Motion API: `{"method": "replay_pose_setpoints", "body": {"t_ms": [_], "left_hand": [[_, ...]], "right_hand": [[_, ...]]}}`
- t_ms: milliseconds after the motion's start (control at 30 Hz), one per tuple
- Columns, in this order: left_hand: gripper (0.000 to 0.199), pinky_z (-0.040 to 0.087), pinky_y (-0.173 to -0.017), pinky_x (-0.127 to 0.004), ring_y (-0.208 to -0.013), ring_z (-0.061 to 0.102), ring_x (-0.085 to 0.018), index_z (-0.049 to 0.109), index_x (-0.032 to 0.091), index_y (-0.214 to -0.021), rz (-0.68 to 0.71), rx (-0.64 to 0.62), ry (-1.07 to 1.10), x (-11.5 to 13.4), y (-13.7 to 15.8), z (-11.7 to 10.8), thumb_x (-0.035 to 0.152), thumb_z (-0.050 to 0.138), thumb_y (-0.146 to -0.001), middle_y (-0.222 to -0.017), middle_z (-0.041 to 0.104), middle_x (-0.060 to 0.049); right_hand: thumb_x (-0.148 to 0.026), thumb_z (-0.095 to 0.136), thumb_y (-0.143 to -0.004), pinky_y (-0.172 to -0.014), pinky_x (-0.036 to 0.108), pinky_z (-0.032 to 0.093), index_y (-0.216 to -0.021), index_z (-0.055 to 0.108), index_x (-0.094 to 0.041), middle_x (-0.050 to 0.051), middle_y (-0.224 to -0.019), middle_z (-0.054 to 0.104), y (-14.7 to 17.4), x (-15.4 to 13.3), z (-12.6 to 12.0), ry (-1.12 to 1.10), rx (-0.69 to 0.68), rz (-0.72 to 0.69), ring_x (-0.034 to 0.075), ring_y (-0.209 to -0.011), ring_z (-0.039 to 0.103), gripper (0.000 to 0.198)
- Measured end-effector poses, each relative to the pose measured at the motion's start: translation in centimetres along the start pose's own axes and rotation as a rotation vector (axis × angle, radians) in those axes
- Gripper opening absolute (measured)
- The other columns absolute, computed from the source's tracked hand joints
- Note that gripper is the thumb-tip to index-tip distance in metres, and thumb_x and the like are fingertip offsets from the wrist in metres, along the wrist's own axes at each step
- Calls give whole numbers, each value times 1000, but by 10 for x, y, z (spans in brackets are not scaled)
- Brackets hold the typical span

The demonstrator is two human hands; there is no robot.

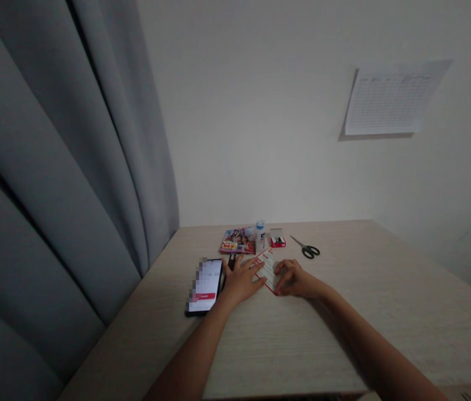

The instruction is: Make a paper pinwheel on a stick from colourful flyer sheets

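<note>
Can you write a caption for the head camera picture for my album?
Both hands, left hand and right hand, press a red-and-white paper flat on the table, beside a phone.

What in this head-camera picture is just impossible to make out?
- Print on the red-and-white paper card: too small, partly under the left hand and right hand.
- Black phone: its screen's upper part is blurred.
- White sheet on the wall: table lines too faint to read.
- Small dark object beyond the left hand: mostly hidden.
</note>
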State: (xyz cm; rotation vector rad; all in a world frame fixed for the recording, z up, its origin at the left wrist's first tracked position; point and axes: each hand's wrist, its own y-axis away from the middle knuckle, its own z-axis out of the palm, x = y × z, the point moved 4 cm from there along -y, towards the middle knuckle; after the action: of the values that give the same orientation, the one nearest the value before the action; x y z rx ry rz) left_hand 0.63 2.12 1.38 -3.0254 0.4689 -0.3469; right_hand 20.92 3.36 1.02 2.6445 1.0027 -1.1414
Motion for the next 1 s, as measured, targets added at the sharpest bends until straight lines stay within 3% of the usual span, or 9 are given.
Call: {"method": "replay_pose_setpoints", "body": {"t_ms": [300, 500, 633, 800, 1000], "left_hand": [[53, -15, -106, -80, -151, 17, -38, 48, 49, -143, 3, -11, 27, 1, 1, -3, 64, 47, -92, -157, 42, 6], [53, -16, -106, -80, -150, 18, -38, 49, 48, -142, 11, 2, 27, 0, 0, -1, 64, 47, -92, -157, 43, 5], [53, -15, -106, -81, -149, 19, -38, 50, 47, -142, 18, 13, 19, 0, 0, -1, 65, 46, -92, -156, 44, 4], [51, -15, -107, -80, -149, 20, -37, 52, 47, -140, 15, 31, 25, 1, 0, -2, 63, 49, -92, -155, 45, 3], [44, -12, -106, -81, -141, 34, -37, 62, 44, -129, 45, 40, 62, 5, 3, -7, 63, 55, -90, -144, 56, 1]], "right_hand": [[-50, 82, -69, -113, 45, 35, -94, 77, -20, 10, -111, 71, -4, 17, 2, -65, 94, 96, 31, -123, 52, 39], [-36, 78, -76, -112, 43, 35, -106, 77, -21, 10, -118, 70, -6, 20, -3, 43, 192, 143, 30, -128, 48, 33], [-37, 70, -84, -112, 43, 35, -101, 81, -26, 11, -131, 61, -8, 23, -4, 167, 207, 174, 29, -127, 47, 23], [-40, 67, -88, -111, 47, 34, -110, 78, -34, 10, -132, 56, -8, 23, -4, 245, 205, 197, 29, -130, 44, 26], [-44, 69, -85, -112, 47, 33, -94, 81, -29, 9, -129, 60, -4, 17, -8, 158, 212, 172, 29, -128, 45, 21]]}}
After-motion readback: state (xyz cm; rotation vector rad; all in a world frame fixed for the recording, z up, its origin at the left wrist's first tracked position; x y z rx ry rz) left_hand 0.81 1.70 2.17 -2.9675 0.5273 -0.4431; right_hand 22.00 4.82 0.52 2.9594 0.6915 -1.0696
